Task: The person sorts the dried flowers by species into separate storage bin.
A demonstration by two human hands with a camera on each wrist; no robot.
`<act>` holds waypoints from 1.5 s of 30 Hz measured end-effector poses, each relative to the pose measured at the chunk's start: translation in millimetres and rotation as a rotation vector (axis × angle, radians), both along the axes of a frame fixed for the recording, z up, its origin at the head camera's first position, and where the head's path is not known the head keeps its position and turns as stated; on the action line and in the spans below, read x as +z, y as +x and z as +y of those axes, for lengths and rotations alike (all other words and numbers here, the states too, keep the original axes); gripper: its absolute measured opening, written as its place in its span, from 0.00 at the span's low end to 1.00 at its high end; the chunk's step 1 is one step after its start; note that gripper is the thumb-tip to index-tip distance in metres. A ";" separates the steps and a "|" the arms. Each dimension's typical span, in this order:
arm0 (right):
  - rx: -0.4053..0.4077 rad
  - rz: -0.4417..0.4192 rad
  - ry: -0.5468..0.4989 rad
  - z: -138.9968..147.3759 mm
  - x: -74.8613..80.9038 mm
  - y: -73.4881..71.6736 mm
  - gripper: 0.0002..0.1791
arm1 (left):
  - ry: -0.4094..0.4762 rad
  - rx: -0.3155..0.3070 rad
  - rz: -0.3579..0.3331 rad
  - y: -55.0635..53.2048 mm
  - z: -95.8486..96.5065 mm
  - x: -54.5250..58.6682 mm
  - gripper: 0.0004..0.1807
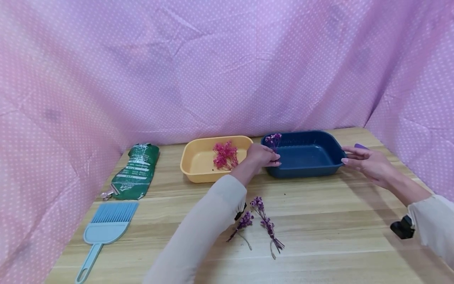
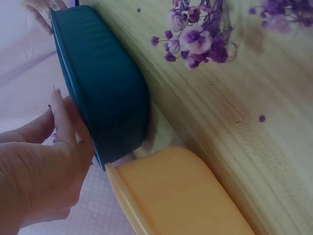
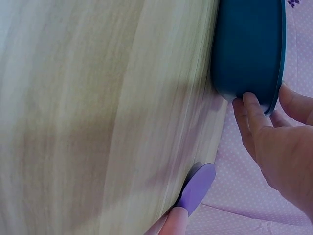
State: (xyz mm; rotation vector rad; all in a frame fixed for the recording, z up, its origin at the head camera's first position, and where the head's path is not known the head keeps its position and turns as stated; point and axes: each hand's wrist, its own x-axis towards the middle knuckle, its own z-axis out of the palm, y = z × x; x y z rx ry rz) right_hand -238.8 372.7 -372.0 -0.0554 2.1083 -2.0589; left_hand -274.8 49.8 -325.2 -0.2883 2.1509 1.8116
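My left hand (image 1: pixel 260 156) pinches a sprig of dried purple flowers (image 1: pixel 273 139) at the left end of a dark blue basin (image 1: pixel 308 172). In the left wrist view the sprig's blooms are mostly hidden behind the fingers. At the basin's opposite end, my right hand (image 3: pixel 283 147) grips the rim, thumb at the edge and fingers against the outer wall. Two more bunches of purple flowers, a longer one (image 1: pixel 267 225) and a shorter one (image 1: pixel 244 221), lie on the table in front. Beside the blue basin stands a yellow basin (image 1: pixel 198 178) holding pink dried flowers (image 1: pixel 225 154).
A green plastic packet (image 1: pixel 136 173) lies on the wooden table (image 1: pixel 319 236) at the left, with a light blue brush (image 1: pixel 106 232) nearer me. Behind the right hand is a flat purple object (image 3: pixel 198 188). Pink dotted cloth (image 1: pixel 227 71) hangs around the table.
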 end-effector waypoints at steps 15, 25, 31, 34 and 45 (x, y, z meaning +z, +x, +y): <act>-0.017 -0.032 0.090 -1.4 1.6 -0.8 0.21 | 0.010 -0.086 0.067 9.3 -9.6 0.0 0.09; 0.001 -0.013 0.177 -1.9 2.4 -0.8 0.26 | -0.324 -0.347 0.414 72.1 -83.7 -6.2 0.10; -0.001 -0.005 0.158 1.5 0.6 1.6 0.23 | -0.406 -0.409 0.378 98.0 -117.5 -15.1 0.10; -0.002 -0.014 0.140 2.0 -0.2 1.5 0.21 | -0.434 -0.406 0.326 110.9 -128.9 -20.0 0.14; 0.004 -0.008 0.180 1.3 2.7 1.1 0.23 | -0.445 -0.415 0.317 144.9 -141.8 -40.0 0.22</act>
